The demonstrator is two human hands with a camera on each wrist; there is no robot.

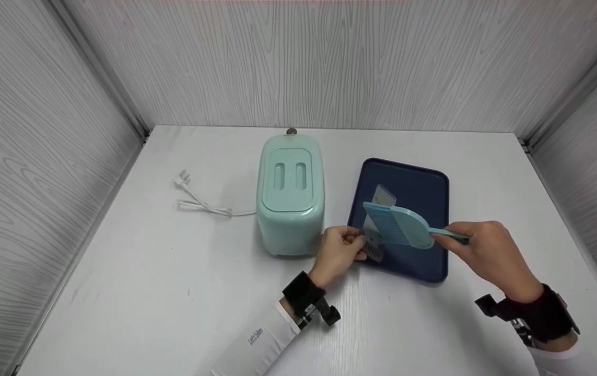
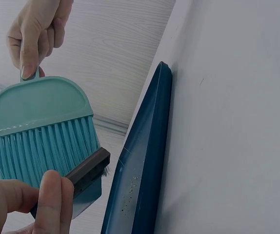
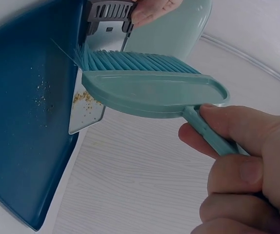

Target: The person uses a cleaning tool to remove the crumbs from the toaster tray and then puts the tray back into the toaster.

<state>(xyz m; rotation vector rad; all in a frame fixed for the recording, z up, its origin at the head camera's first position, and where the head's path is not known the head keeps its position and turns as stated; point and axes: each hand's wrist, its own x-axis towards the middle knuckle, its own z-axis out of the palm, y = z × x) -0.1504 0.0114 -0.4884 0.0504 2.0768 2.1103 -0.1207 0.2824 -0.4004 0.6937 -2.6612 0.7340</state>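
My left hand pinches the dark grey slatted handle of a thin metal crumb tray, held over the left part of a dark blue serving tray. Yellowish crumbs lie on the metal plate. My right hand grips a mint-green hand brush by its slim handle. Its turquoise bristles hang over the crumb tray, overlapping it in the head view and hiding its middle. Fine pale specks are scattered on the blue tray.
A mint-green toaster with a covered top stands left of the blue tray, close to my left hand. Its white cord and plug lie on the white table at the left. Wood-grain panels enclose the back and sides.
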